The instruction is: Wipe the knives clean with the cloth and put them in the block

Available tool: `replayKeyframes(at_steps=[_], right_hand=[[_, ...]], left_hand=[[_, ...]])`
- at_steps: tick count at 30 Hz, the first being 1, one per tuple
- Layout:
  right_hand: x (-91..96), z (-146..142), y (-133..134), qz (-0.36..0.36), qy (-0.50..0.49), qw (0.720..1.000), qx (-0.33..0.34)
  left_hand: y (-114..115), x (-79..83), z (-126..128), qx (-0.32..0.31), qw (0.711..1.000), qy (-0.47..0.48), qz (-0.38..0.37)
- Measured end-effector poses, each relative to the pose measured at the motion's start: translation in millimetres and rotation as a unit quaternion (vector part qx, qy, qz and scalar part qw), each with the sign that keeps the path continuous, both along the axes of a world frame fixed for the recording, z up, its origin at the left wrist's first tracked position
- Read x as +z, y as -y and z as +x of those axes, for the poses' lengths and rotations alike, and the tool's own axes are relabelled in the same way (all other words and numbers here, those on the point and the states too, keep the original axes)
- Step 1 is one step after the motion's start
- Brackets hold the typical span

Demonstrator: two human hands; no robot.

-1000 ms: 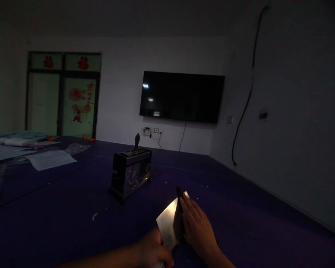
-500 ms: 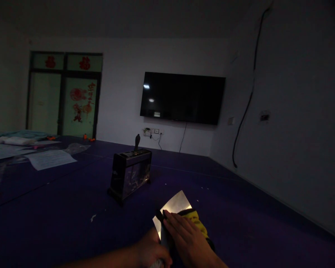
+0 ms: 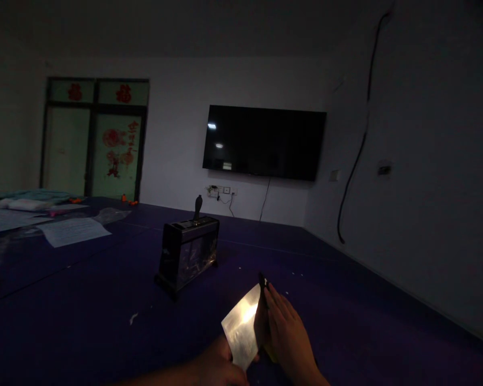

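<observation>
My left hand (image 3: 221, 367) is closed at the bottom edge of the view, around the lower end of a cleaver (image 3: 243, 327). Its broad, shiny blade tilts up and catches bright light; the handle is mostly hidden. Against the blade's right side, my right hand (image 3: 287, 327) presses with fingers straight and together, holding what looks like a black-and-yellow cloth. The cloth's dark edge (image 3: 263, 289) pokes out past the fingertips, and a little yellow shows below the palm. Ahead on the left stands a dark knife block (image 3: 189, 252) with one black handle (image 3: 197, 208) sticking up from its top.
Sheets of paper (image 3: 74, 231), a clear plastic bag (image 3: 111, 215) and folded cloths (image 3: 28, 201) lie on the far left of the purple tabletop (image 3: 96, 300). Small orange things (image 3: 132, 202) sit at the back. White scraps (image 3: 133, 318) dot the surface. A television (image 3: 265, 142) hangs on the wall.
The blade has turned so its bright face now shows left of my right hand. My right hand has shifted right and turned more upright, and most of the yellow is now hidden.
</observation>
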State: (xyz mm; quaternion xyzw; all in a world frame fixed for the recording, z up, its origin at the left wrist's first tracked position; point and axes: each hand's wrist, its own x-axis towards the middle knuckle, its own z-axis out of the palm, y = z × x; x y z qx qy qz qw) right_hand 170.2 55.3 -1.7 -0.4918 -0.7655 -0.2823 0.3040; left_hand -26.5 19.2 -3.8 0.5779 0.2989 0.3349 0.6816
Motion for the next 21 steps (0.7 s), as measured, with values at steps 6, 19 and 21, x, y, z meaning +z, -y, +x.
replayKeyframes(at_steps=[6, 19, 21], right_hand=[[-4.3, -1, -4, -0.012, 0.004, 1.0, 0.012], [11.2, -19, 16, 0.035, 0.195, 0.963, 0.184], [13.7, -20, 20, 0.049, 0.207, 0.96, 0.184]], left_hand=[[-4, 0.0, -3, -0.006, 1.0, 0.007, 0.013], [-12, 7.3, 1, 0.006, 0.993, 0.05, 0.109], [-9, 11.3, 1, 0.01, 0.993, 0.008, 0.115]])
